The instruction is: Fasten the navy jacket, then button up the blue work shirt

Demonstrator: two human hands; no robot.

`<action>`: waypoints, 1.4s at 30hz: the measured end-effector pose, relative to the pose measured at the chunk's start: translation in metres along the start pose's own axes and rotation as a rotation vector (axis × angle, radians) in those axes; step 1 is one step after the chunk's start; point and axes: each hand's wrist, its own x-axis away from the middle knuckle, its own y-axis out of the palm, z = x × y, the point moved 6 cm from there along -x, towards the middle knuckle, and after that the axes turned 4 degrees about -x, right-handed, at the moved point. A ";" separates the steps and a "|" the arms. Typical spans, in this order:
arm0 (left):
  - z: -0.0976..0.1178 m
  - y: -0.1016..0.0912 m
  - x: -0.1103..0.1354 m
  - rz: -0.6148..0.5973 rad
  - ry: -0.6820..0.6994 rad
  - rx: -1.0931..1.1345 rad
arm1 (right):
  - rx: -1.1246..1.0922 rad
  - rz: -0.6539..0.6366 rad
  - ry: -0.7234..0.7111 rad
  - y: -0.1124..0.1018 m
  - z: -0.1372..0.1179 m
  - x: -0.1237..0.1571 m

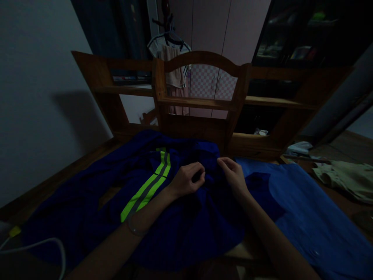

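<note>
A dark blue garment with a yellow-green and grey reflective stripe lies spread and rumpled in front of me. Over its middle, my left hand is curled, thumb and fingertips brought together at the cloth. To the right, my right hand pinches at the garment's upper right part with thumb and forefinger. Dim light hides the exact fold between the fingers. A bracelet circles my left wrist.
Behind the garment rises a wooden shelf unit with open compartments. Blue cloth or sheeting covers the right side. A white cable loops at lower left. Clothes hang on a coat stand farther back. Pale cloth lies at far right.
</note>
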 end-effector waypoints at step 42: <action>-0.027 0.008 0.005 -0.022 -0.332 -0.109 | -0.167 -0.217 0.146 0.021 -0.010 0.015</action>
